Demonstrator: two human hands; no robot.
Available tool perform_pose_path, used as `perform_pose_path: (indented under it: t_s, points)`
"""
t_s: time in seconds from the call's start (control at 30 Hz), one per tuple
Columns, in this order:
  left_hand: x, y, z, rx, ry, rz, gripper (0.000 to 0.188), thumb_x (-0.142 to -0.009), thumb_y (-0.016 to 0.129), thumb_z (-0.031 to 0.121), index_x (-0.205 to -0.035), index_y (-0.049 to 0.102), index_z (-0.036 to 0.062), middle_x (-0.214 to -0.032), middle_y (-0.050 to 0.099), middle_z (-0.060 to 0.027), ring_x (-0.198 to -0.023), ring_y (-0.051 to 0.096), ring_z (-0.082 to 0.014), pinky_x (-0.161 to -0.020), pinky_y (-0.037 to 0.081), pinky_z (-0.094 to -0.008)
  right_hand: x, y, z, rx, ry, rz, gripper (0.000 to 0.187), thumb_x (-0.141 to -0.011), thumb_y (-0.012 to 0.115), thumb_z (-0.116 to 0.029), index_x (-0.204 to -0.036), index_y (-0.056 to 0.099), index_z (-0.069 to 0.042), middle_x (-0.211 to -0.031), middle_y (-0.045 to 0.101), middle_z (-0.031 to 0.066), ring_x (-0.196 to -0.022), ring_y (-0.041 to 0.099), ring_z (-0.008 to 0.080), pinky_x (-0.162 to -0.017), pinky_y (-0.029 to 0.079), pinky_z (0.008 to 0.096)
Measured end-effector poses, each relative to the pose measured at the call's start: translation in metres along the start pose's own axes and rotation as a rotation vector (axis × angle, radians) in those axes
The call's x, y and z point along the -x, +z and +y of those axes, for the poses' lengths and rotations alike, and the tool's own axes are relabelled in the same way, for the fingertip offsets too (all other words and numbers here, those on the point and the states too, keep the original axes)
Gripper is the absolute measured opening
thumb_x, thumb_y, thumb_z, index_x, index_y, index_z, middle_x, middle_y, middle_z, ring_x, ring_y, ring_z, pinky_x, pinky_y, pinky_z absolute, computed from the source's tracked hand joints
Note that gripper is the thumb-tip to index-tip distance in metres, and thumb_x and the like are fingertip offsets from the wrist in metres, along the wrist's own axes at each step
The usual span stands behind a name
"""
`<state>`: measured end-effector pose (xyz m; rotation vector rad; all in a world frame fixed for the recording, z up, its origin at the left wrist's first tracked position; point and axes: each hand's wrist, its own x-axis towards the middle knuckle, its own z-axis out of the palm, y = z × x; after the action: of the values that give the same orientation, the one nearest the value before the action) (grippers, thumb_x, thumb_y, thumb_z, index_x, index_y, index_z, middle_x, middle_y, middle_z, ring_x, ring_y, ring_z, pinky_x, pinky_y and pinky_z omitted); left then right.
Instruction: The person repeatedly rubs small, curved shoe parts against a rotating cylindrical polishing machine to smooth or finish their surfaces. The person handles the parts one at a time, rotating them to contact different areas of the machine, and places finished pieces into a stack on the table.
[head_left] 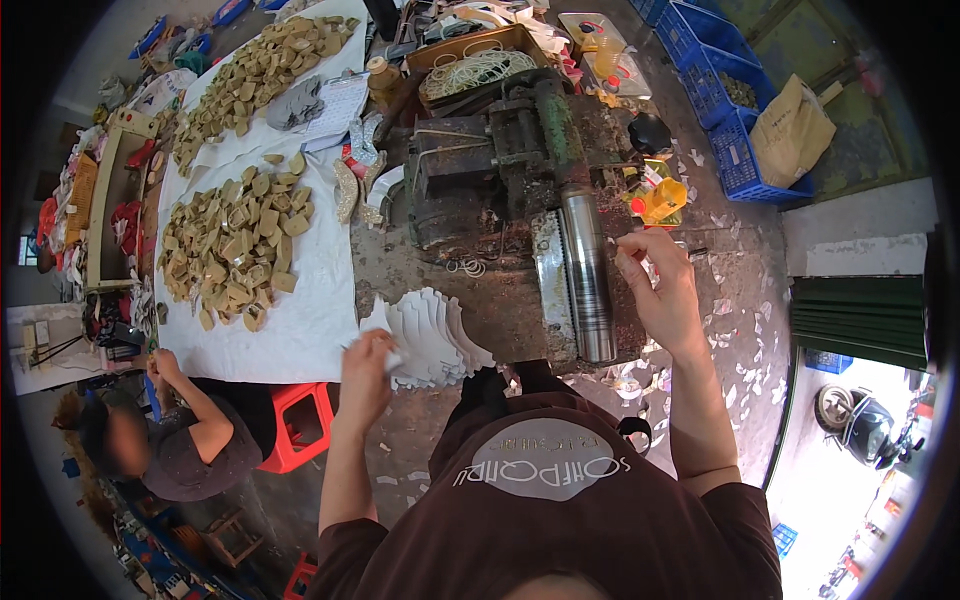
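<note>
Beside the near edge of the bench, my left hand (368, 372) is closed on a small white piece (393, 358), partly hidden by the fingers. Right next to it fans a stack of thin white sheets (425, 335) with wavy cut edges. My right hand (662, 295) is raised to the right of a shiny metal roller (590, 280). Its thumb and forefinger come together in a pinch; what they hold, if anything, is too small to name. A toothed metal plate (553, 275) lies along the roller's left side, joined to a worn green machine (470, 170).
Two heaps of tan blocks (240, 245) cover a white cloth (325, 340) at left. A co-worker (190, 440) sits at lower left near a red stool (300, 425). Blue crates (735, 150) stand far right; paper scraps (735, 385) litter the floor.
</note>
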<state>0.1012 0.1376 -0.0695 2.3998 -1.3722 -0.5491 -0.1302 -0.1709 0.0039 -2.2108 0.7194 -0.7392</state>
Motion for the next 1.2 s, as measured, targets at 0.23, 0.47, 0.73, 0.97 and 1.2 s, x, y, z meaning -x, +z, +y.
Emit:
perform_pose_path:
  t_s: [0.23, 0.47, 0.73, 0.97, 1.2]
  points:
    - [-0.019, -0.029, 0.043, 0.352, -0.034, -0.027, 0.045, -0.069, 0.060, -0.008, -0.112, 0.056, 0.0033, -0.113, 0.052, -0.0148, -0.106, 0.052, -0.0338, -0.093, 0.040, -0.0407, 0.005, 0.011, -0.026, -0.066, -0.100, -0.090, 0.019, -0.077, 0.068, -0.001, -0.095, 0.062, -0.002, -0.086, 0.060, 0.0098, -0.080, 0.057, 0.0268, -0.076, 0.043, 0.0373]
    - [-0.057, -0.017, 0.145, 1.464, 0.240, 0.059, 0.037, -0.089, 0.061, 0.015, -0.120, 0.050, -0.0018, -0.121, 0.052, -0.0129, -0.114, 0.050, -0.0219, -0.097, 0.040, -0.0356, 0.023, 0.059, -0.074, -0.105, -0.210, -0.056, 0.028, -0.068, 0.074, -0.004, -0.093, 0.063, -0.007, -0.117, 0.052, 0.0102, -0.103, 0.045, 0.0316, -0.083, 0.038, 0.0401]
    - [-0.061, -0.002, 0.186, 1.620, 0.185, 0.198, 0.036, -0.093, 0.059, 0.019, -0.122, 0.046, 0.0013, -0.115, 0.053, -0.0075, -0.105, 0.052, -0.0126, -0.093, 0.041, -0.0272, 0.022, 0.053, -0.062, 0.143, -0.312, 0.154, 0.030, -0.065, 0.073, -0.004, -0.093, 0.064, -0.009, -0.118, 0.052, 0.0104, -0.103, 0.046, 0.0317, -0.083, 0.034, 0.0449]
    - [-0.057, -0.005, 0.187, 1.339, 0.082, 0.248, 0.029, -0.093, 0.060, 0.016, -0.116, 0.049, 0.0010, -0.107, 0.054, -0.0050, -0.095, 0.051, -0.0111, -0.084, 0.042, -0.0255, 0.024, 0.051, -0.060, -0.045, -0.228, 0.098, 0.027, -0.064, 0.070, 0.001, -0.088, 0.061, -0.008, -0.106, 0.055, 0.0091, -0.099, 0.048, 0.0301, -0.083, 0.035, 0.0425]
    - [-0.068, -0.015, 0.144, 1.083, -0.138, 0.184, 0.028, -0.087, 0.062, 0.006, -0.112, 0.051, 0.0027, -0.100, 0.056, -0.0078, -0.088, 0.053, -0.0172, -0.080, 0.043, -0.0301, 0.002, -0.014, -0.026, 0.033, -0.039, 0.089, 0.011, -0.077, 0.064, 0.000, -0.083, 0.058, -0.007, -0.076, 0.058, 0.0055, -0.078, 0.054, 0.0247, -0.085, 0.035, 0.0385]
